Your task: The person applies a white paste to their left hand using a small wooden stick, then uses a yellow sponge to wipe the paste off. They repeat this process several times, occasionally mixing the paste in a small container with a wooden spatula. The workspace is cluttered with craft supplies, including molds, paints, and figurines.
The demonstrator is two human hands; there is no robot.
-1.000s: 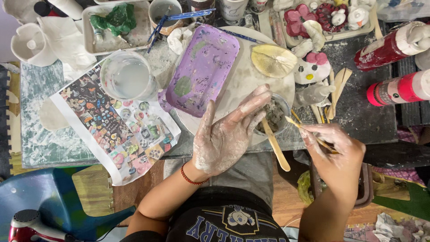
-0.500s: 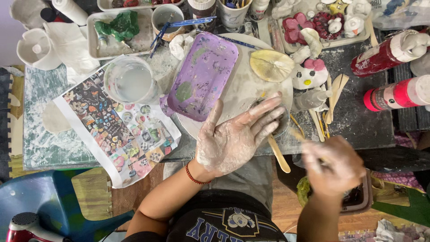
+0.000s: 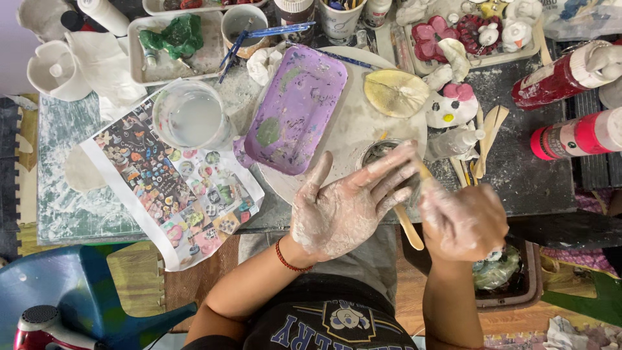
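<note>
Head view, left to right: water cup (image 3: 192, 118) at ten o'clock, purple tray (image 3: 295, 107), left hand (image 3: 343, 207) fingers spread wide over small jar (image 3: 382, 155); right hand (image 3: 463, 220) blurred, gripping wooden stick (image 3: 409, 227); could tip jar

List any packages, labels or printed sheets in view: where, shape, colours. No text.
Upper red bottle: far right, lying down, cylindrical, white cap.
Lower red bottle: right edge below it, lying down, red and white label.
Printed sheet: left of the left hand, white-bordered, many small colourful pictures.
Jar: top centre, brown, white lid.
</note>
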